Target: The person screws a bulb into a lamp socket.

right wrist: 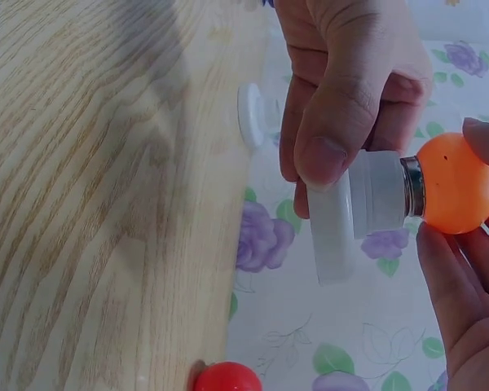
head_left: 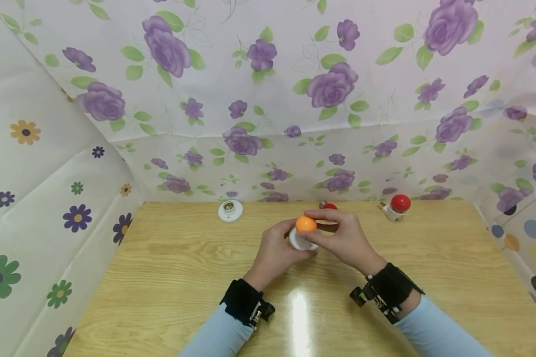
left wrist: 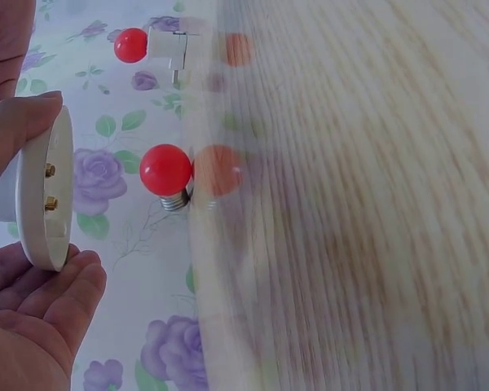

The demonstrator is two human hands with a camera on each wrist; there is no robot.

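Note:
My left hand (head_left: 279, 252) grips the rim of a round white lamp socket (right wrist: 334, 236), thumb on one side and fingers on the other. Brass screws show on the socket's underside in the left wrist view. An orange light bulb (right wrist: 456, 183) sits in the socket's mouth, with a strip of its metal base still showing. My right hand (head_left: 346, 238) pinches the bulb's globe between thumb and fingers. Both hands hold the pieces above the wooden table, near its middle.
A second white lamp socket (head_left: 230, 211) lies at the table's back left. Behind my right hand lies a loose red bulb (left wrist: 165, 170). At the back right, another red bulb (head_left: 400, 203) is fitted in a white plug-in holder (head_left: 390, 213). Flowered sheeting (head_left: 259, 168) borders the table (head_left: 183, 258).

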